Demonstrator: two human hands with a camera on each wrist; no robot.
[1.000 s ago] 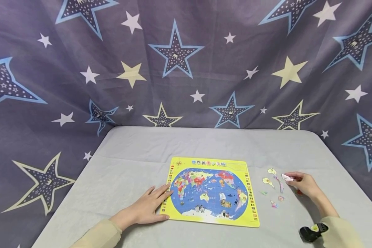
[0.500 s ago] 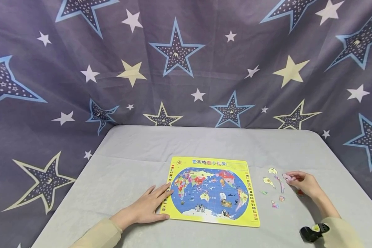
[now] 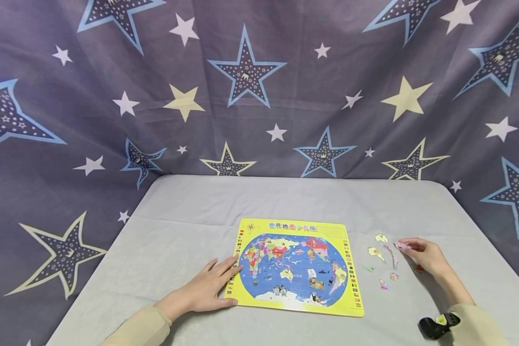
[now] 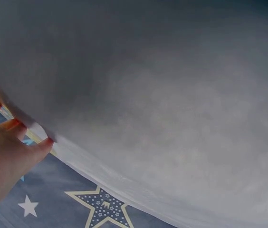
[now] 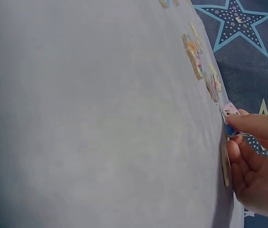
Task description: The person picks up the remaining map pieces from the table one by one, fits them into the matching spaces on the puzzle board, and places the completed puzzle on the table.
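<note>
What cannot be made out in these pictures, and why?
Head view: the red piece is partly hidden by the right hand.
Head view: fine print on the map board is too small.
Head view: the left hand covers part of the board's left edge.
Right wrist view: the right hand covers part of the pink piece.
Right wrist view: the topmost piece is cut off by the upper edge.

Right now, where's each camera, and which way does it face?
Head: on the head, facing forward and down at the map board; left hand, right hand and sleeves show.
Left wrist: on that wrist, facing across the tabletop; the left hand shows.
Right wrist: on that wrist, facing the tabletop and pink piece; right hand shows.
Head and right-wrist views share the pink piece.
</note>
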